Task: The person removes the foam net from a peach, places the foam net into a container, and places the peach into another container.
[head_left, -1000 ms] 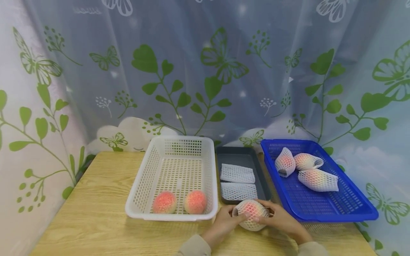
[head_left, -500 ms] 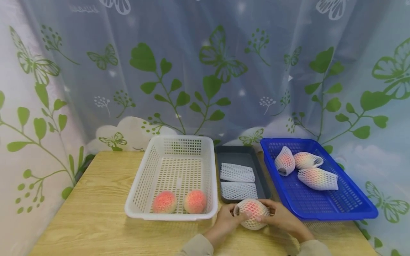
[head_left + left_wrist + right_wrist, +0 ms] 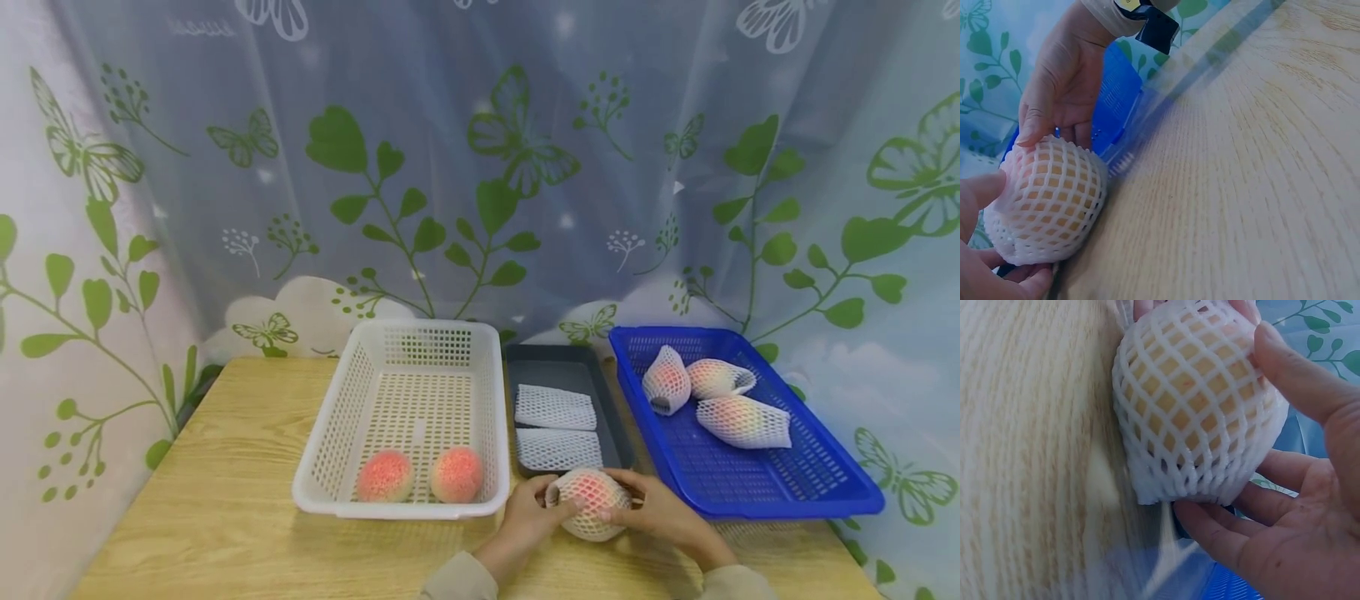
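Note:
Both hands hold a peach in a white foam net sleeve [image 3: 590, 502] above the table's near edge, in front of the dark tray. My left hand [image 3: 528, 512] grips its left end, thumb on the front of the net. On the other end is my right hand [image 3: 660, 510], its thumb pressing the net and its fingers curled behind. The left wrist view shows the net [image 3: 1054, 200] stretched over the fruit between both hands. Seen from the right wrist, the sleeve's open end [image 3: 1179, 487] narrows beside the right fingers [image 3: 1222, 531].
Two bare peaches [image 3: 386, 476] lie in the white basket [image 3: 303, 492] at left. Two flat foam nets [image 3: 557, 407] rest in the dark grey tray [image 3: 551, 357]. Three netted peaches [image 3: 744, 421] sit in the blue basket [image 3: 787, 507] at right. A patterned curtain [image 3: 450, 167] hangs behind.
Both hands keep their hold on the netted peach, with almost no movement. The view shifts slightly.

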The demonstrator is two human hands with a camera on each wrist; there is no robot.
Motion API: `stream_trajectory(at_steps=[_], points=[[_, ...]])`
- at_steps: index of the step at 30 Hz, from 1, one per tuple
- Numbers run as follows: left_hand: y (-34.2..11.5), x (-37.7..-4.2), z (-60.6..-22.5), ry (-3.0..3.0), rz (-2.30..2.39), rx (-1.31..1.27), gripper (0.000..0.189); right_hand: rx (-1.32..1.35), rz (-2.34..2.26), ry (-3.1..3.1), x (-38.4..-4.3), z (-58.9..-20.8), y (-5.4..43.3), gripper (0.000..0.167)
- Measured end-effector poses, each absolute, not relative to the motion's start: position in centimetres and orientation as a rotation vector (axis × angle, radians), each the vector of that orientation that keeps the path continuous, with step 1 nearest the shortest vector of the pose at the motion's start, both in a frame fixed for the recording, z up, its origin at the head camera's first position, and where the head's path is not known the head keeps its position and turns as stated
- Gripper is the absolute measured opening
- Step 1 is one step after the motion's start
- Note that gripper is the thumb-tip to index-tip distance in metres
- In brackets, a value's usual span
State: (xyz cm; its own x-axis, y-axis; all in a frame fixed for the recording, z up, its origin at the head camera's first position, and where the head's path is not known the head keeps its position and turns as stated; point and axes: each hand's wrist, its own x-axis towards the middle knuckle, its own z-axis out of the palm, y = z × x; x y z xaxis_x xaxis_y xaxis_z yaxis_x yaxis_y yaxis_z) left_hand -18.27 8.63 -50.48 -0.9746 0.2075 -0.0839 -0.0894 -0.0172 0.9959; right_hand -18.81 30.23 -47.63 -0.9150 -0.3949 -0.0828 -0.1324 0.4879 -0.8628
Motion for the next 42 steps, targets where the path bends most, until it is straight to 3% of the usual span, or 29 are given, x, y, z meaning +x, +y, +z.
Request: stream_trajectory(at_steps=[5, 25, 42], points=[[8.5, -18.2, -50.1, 2.053, 2.165, 0.172, 0.051, -0.496, -1.364, 2.534, -18.8, -47.4, 30.3, 0.063], [8.6, -18.6, -46.1, 2.192, 2.102, 0.341, 0.049, -0.524, -1.406, 2.768, -18.7, -41.7, 30.9, 0.058], [5.3, -19.8, -42.5, 2.056, 2.271, 0.476, 0.051, -0.278, -1.457, 2.755, -17.5, -39.9, 34.7, 0.064]])
